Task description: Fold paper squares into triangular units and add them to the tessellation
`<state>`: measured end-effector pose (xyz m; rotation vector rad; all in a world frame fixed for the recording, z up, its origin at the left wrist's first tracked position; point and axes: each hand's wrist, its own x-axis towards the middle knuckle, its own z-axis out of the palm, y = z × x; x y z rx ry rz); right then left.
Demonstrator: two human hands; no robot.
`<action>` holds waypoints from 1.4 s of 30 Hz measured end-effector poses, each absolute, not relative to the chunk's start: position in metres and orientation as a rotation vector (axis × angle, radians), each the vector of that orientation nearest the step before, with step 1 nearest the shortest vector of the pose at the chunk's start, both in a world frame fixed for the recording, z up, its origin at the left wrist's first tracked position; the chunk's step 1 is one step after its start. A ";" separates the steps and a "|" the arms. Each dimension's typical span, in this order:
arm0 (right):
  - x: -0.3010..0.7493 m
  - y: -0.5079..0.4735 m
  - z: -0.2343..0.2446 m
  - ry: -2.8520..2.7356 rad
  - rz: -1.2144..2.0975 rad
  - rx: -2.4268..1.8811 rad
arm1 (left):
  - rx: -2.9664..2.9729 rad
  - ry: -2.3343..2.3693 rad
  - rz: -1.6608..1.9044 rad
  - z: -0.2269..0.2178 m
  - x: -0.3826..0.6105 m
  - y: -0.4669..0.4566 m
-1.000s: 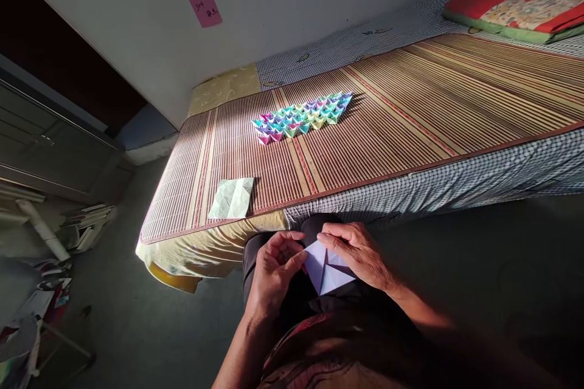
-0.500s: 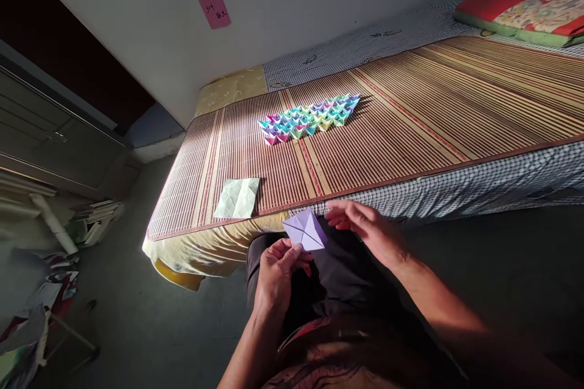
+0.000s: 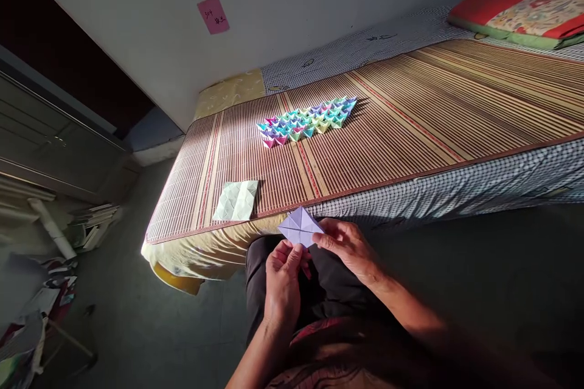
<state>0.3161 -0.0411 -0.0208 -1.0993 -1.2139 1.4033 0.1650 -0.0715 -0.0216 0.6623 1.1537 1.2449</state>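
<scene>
A folded purple paper (image 3: 298,225) with crossing creases is held above my lap, near the bed's front edge. My left hand (image 3: 285,267) pinches its lower corner between thumb and fingers. At its right corner, my right hand (image 3: 349,249) grips the paper, thumb on top and fingers behind. To the left, on the mat, lies a flat, creased pale green paper (image 3: 236,200). Farther back stand rows of small folded paper pieces (image 3: 308,121) in pink, blue, green, yellow and purple.
A striped bamboo mat (image 3: 387,115) covers the bed. Red and floral folded bedding (image 3: 524,6) lies at the far right. A pink note (image 3: 213,15) is stuck on the wall. Stacked papers (image 3: 95,222) and clutter stand at the left beside a cabinet (image 3: 55,140).
My right hand has come in from the right and closed on the purple paper's right corner. The paper has turned slightly and lies flatter; my left hand still holds it.
</scene>
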 end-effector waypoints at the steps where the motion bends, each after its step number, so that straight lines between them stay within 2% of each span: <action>1: 0.316 -0.041 -0.020 -1.210 1.428 -1.097 | 0.691 1.154 1.237 -0.023 0.165 -0.072; 12: 0.320 -0.043 -0.015 -1.299 1.354 -1.156 | 1.001 1.175 1.058 -0.022 0.160 -0.072; 18: 0.325 -0.045 -0.013 -1.525 0.973 -1.181 | 0.879 1.169 0.967 0.001 0.155 -0.066; 23: 0.321 -0.050 -0.014 -1.627 0.869 -1.034 | 0.625 1.087 0.999 0.011 0.162 -0.069; 29: 0.325 -0.051 -0.011 -1.620 0.999 -1.072 | 0.646 1.086 1.077 0.002 0.160 -0.070; 36: 0.337 -0.049 -0.004 -1.556 1.258 -1.049 | 0.749 1.096 0.998 0.000 0.156 -0.068; 42: 0.336 -0.054 -0.011 -1.440 1.118 -1.077 | 0.822 1.105 0.979 -0.006 0.154 -0.069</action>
